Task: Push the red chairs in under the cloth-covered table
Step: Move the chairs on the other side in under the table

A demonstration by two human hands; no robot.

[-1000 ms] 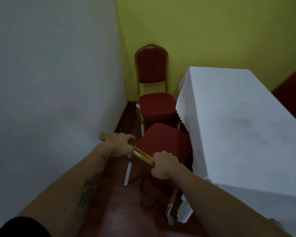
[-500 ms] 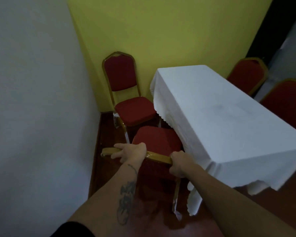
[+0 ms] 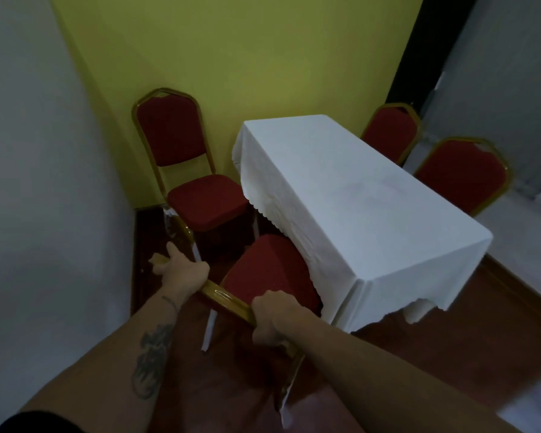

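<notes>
A table under a white cloth (image 3: pixel 356 195) stands in a corner of the room. Below me is a red chair (image 3: pixel 266 270) with a gold frame, its seat edge tucked under the hanging cloth. My left hand (image 3: pixel 181 270) and my right hand (image 3: pixel 275 317) both grip the gold top rail of its back. A second red chair (image 3: pixel 197 185) stands against the yellow wall, left of the table, its seat just at the cloth's corner. Two more red chairs (image 3: pixel 391 132) (image 3: pixel 463 173) stand along the table's far right side.
A grey wall (image 3: pixel 44 182) runs close on the left, leaving a narrow strip of dark wooden floor (image 3: pixel 141 276). The yellow wall (image 3: pixel 247 57) is behind the table. More wooden floor (image 3: pixel 497 339) shows at the right.
The view has swung right and pulled back, bringing in the two chairs on the far side. The held chair's seat has slid further under the cloth. Both hands keep their grip.
</notes>
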